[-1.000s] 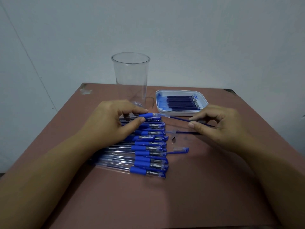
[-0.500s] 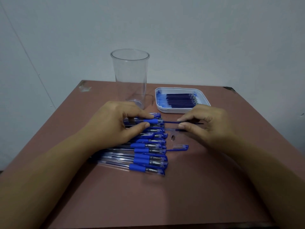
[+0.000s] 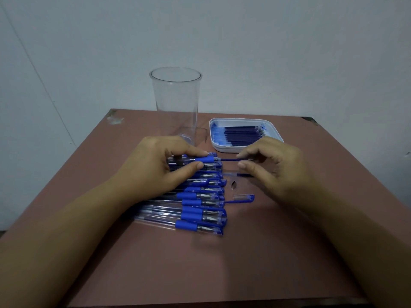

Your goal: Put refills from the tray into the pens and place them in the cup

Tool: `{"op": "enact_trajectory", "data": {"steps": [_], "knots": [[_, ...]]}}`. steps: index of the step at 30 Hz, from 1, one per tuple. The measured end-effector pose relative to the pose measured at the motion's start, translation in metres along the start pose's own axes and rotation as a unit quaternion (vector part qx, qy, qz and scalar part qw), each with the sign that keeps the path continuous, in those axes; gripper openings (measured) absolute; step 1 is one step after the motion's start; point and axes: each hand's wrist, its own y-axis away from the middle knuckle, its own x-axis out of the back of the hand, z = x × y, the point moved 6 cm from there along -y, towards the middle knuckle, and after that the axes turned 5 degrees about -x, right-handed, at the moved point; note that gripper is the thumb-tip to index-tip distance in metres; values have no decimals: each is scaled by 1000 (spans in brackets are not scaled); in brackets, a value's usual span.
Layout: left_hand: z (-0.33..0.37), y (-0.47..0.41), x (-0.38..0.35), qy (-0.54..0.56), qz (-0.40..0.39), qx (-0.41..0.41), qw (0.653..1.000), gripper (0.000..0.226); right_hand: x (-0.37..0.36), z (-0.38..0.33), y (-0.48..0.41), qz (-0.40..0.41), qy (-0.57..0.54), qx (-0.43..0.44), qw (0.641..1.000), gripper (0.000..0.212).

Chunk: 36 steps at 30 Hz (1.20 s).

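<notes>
Pinched in the left grip (image 3: 160,167), forefinger on top and thumb below: a clear-barrelled pen with a blue rubber sleeve (image 3: 205,160), held level just above the far end of the pen row, open end facing right. Pinched in the right grip (image 3: 273,165), between thumb and forefinger: a thin dark blue refill (image 3: 230,159), level and in line with that pen, left end meeting the pen's mouth. Cannot tell how far inside.

Beneath and nearer than the left grip, on the reddish-brown counter (image 3: 222,274): a row of matching clear pens with blue sleeves and caps (image 3: 200,204), lying side by side, caps to the right, some overlapping.

Just right of the row, apart from one another: a small silvery metal pen tip (image 3: 233,185); a loose clear-and-blue pen cap (image 3: 243,197), on its side; and a second thin refill-like stick (image 3: 242,174), partly hidden under the right grip.

At the far side of the counter: a tall clear plastic cup (image 3: 175,103), upright, with no pens in it. Just beside it, to the right: a shallow white rectangular tray (image 3: 214,138) with rounded corners, holding a bundle of dark blue refills (image 3: 242,135) laid left to right, near right corner covered by the right grip.

Behind everything, a plain pale wall (image 3: 278,52).
</notes>
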Motion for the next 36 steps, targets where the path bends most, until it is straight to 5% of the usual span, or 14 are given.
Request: {"op": "enact_trajectory", "data": {"steps": [4,13,17,27,36], "knots": [[0,0,1,6,6,-1,1000,24,-3,-4,0,-5,-5,11,1000,23],[5,1,-3,3,-1,-19,1000,24,-12,-8,-1,-30,10,26,999,16],[3,0,1,-2,6,-14,1000,23,-8,4,-1,-45,-8,-33,998,29],[1,0,1,-14,3,-11,1000,23,-23,15,0,-190,28,-86,978,11],[1,0,1,-12,2,-8,1000,23,1,3,-1,-10,-78,-90,993,15]]}}
